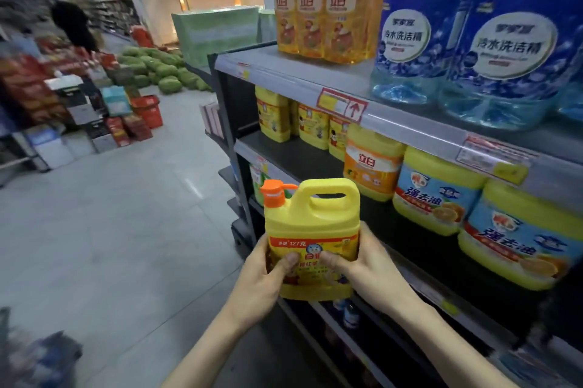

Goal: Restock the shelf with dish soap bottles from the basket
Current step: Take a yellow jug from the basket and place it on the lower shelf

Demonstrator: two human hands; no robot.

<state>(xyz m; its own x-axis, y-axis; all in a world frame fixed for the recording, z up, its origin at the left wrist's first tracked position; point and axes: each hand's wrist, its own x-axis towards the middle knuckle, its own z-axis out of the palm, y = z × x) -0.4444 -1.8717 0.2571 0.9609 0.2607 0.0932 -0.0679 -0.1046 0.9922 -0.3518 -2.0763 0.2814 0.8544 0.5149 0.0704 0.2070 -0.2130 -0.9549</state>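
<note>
I hold a yellow dish soap jug with an orange pump cap and a moulded handle upright in front of the middle shelf. My left hand grips its lower left side with the thumb on the label. My right hand grips its lower right side, thumb also on the label. Matching yellow jugs stand at the back left of that shelf, and bare shelf lies in front of them. The basket is blurred at the bottom left corner.
Orange pump bottles and large blue jugs fill the top shelf. Orange and blue-labelled yellow jugs occupy the middle shelf's right. A tiled aisle lies left, with stacked goods, watermelons and a person far off.
</note>
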